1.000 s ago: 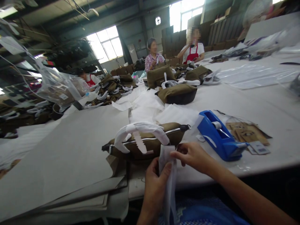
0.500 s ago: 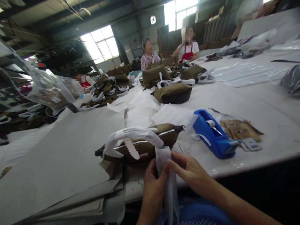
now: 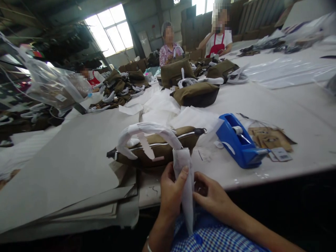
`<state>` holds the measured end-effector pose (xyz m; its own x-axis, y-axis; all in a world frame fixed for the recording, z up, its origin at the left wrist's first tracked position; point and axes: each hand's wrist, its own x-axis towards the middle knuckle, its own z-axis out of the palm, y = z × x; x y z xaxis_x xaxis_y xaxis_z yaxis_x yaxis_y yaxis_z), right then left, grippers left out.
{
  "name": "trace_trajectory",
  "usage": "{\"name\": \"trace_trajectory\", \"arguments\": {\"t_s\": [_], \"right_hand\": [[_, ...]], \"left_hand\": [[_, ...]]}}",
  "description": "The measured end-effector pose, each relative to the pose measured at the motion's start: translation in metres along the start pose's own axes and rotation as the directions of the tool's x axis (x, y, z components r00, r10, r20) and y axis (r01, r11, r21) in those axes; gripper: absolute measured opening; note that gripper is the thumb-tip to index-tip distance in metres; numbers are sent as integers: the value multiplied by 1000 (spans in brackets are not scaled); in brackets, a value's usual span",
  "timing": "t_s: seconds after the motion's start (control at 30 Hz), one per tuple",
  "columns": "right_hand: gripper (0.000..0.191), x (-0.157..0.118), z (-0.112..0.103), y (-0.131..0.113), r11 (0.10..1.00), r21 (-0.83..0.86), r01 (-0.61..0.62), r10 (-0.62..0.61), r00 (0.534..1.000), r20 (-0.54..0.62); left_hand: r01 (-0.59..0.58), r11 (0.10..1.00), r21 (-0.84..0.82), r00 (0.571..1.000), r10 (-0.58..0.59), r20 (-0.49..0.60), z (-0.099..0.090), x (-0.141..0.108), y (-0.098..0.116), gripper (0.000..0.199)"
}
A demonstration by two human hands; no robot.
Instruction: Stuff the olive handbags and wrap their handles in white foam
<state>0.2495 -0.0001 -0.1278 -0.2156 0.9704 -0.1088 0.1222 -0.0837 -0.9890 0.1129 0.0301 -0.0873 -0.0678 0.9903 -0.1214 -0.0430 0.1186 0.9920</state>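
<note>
An olive-brown handbag [image 3: 181, 138] with a silver zip lies at the table's near edge. White paper is wrapped round its arched handle [image 3: 147, 127]. From the handle's right end a paper-wrapped strap [image 3: 187, 206] hangs down over the edge towards my lap. My left hand [image 3: 170, 189] grips this strap, thumb pressed on its front and fingers behind. At the strap's right side, my right hand [image 3: 212, 196] is closed with curled fingers at the paper's edge; its fingertips are partly hidden. To the right stands a blue tape dispenser [image 3: 240, 143].
Brown tags [image 3: 270, 140] lie beyond the dispenser. Large grey sheets [image 3: 65, 168] are stacked at left, overhanging the edge. More olive bags [image 3: 196, 94] and thin white paper [image 3: 162, 105] lie further back. Several co-workers, one a person in a red apron [image 3: 216, 45], are across the table.
My right hand has moved from the strap's front to its right edge. My left thumb now lies flat along the paper, which looks folded narrower. The view has tilted down.
</note>
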Motion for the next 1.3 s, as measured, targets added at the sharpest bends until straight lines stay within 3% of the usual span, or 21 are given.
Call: {"name": "trace_trajectory", "arguments": {"t_s": [0.1, 0.2, 0.3, 0.4, 0.6, 0.7, 0.87, 1.03, 1.1, 1.13, 1.17, 1.2, 1.27, 1.3], "right_hand": [[7, 7, 10, 7, 976, -202, 78, -104, 987, -122], [8, 4, 16, 11, 943, -290, 165, -213, 967, -142], [11, -8, 14, 6, 976, -111, 187, -190, 982, -19], [19, -15, 10, 0, 985, 166, 48, -68, 991, 117], [42, -8, 7, 0, 947, 265, -181, 159, 982, 102], [46, -5, 7, 0, 922, 324, -214, 188, 976, 110], [47, -1, 9, 2, 905, 368, -216, 190, 976, 104], [39, 1, 4, -1, 966, 222, -131, 100, 985, 142], [29, -2, -12, -6, 1000, -4, 20, -20, 995, 96], [24, -3, -25, -9, 978, -172, 121, -120, 993, 16], [22, -5, -41, -11, 911, -362, 198, -246, 965, -90], [22, -6, -60, -13, 810, -543, 220, -383, 900, -207], [25, -7, -104, -14, 638, -765, 84, -561, 731, -388], [29, -6, -127, -12, 601, -799, -19, -574, 685, -448]], "left_hand": [[-93, 985, 148, 992, 104, -73, 7, 0, -6, 27], [-125, 965, 229, 973, 164, -162, 12, 0, -14, 28], [-125, 963, 240, 966, 173, -192, 13, 1, -18, 29], [-116, 967, 228, 971, 159, -180, 12, 4, -17, 30], [22, 1000, 20, 1000, -22, -4, -2, 2, -12, 36], [129, 987, -98, 991, -123, 60, -18, -14, -16, 44], [261, 962, -87, 952, -241, 186, -37, -46, -36, 49], [253, 968, 10, 966, -253, 48, -37, -50, -44, 49], [237, 971, 33, 971, -238, 28, -36, -48, -42, 50], [233, 972, 39, 972, -233, 17, -35, -47, -42, 51], [234, 971, 42, 972, -234, 2, -35, -47, -42, 52], [238, 970, 44, 971, -238, -13, -35, -46, -42, 52], [237, 971, 43, 971, -235, -53, -34, -46, -45, 53], [237, 971, 41, 970, -234, -63, -34, -46, -46, 53]]}}
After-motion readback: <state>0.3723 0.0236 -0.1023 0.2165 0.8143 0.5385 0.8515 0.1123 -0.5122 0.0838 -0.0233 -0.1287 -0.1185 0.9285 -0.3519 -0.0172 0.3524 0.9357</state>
